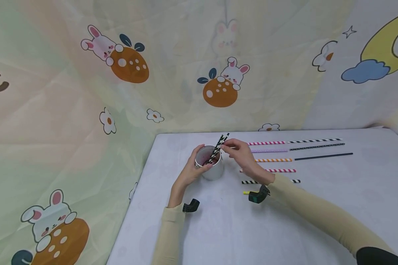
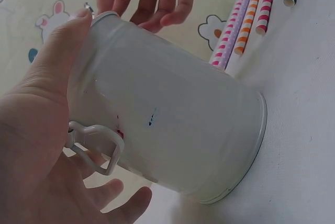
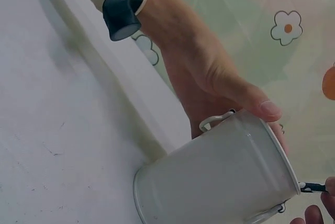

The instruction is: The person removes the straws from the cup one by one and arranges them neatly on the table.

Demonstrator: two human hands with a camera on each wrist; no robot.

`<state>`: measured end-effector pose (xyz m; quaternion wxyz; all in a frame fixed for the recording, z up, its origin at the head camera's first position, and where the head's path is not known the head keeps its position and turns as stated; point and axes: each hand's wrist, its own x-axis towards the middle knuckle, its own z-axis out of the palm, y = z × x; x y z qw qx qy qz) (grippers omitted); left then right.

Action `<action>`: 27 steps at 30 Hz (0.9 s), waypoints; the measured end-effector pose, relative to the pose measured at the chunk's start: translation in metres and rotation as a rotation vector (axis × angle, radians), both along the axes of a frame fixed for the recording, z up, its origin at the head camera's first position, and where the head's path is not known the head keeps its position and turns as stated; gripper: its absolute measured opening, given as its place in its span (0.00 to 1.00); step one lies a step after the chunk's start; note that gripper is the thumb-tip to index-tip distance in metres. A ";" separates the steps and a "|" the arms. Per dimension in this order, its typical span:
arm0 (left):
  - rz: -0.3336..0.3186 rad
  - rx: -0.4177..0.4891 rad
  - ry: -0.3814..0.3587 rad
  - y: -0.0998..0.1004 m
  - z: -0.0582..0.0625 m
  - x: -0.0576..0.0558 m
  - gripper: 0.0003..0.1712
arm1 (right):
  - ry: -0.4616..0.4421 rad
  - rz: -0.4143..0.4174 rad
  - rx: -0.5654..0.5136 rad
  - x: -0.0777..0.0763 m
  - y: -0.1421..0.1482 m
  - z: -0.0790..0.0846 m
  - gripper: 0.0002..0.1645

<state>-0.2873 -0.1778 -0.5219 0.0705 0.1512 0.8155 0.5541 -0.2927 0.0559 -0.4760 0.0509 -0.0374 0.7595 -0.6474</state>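
A small white metal bucket (image 1: pixel 213 172) stands on the white table, with a wire handle loop (image 2: pixel 107 153) on its side. My left hand (image 1: pixel 191 170) grips it, thumb at the rim and the other fingers round the far side. Black-and-white patterned paper straws (image 1: pixel 217 150) lean in the bucket, their tops sticking out above the rim. My right hand (image 1: pixel 241 156) pinches one of these straws at the bucket's right edge. In the right wrist view only its fingertips (image 3: pixel 330 186) show, beside the dark straw end (image 3: pixel 312 187).
More straws lie in rows to the right: pink-striped (image 1: pixel 268 142), lavender (image 1: pixel 272 151), orange-striped (image 1: pixel 276 160), red-striped (image 1: pixel 285 170) and plain black (image 1: pixel 323 156) among them. A yellow straw (image 1: pixel 246 193) is partly hidden by the right wrist's camera (image 1: pixel 258 195). A printed cloth (image 1: pixel 175 73) hangs behind.
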 end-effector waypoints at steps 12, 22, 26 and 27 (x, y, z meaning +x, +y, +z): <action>-0.016 0.033 -0.007 0.000 0.003 0.001 0.50 | -0.024 -0.016 -0.021 0.001 0.011 0.011 0.21; -0.013 0.016 0.005 -0.001 -0.001 -0.001 0.51 | -0.037 -0.032 -0.099 0.000 0.031 0.015 0.25; -0.013 0.017 0.008 -0.001 -0.001 -0.001 0.52 | -0.034 -0.037 -0.131 0.000 0.041 0.018 0.28; -0.013 0.017 0.009 -0.001 -0.001 -0.001 0.53 | -0.035 -0.039 -0.132 0.000 0.043 0.018 0.28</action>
